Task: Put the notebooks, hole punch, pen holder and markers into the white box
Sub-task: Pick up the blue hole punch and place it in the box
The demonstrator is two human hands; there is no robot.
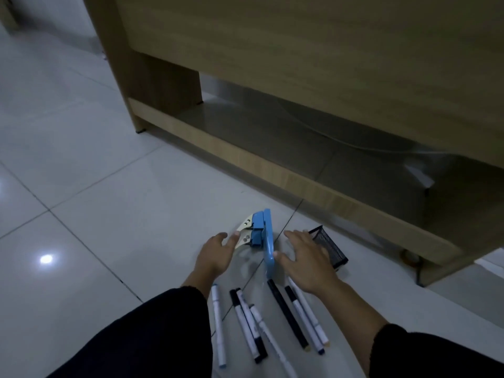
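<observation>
A blue hole punch (263, 236) with a cream metal base lies on its side on the tiled floor. My left hand (216, 253) is open at its left, fingertips touching the metal base. My right hand (305, 259) is open at its right, thumb against the blue handle. A black mesh pen holder (331, 248) lies tipped over just behind my right hand, partly hidden by it. Several markers (272, 320), white and black, lie side by side on the floor between my forearms. No notebooks or white box are in view.
A wooden desk (300, 64) stands right behind the objects, with a low crossbar (245, 156) near the floor and a cable under it. Glossy white floor tiles (81, 186) stretch to the left.
</observation>
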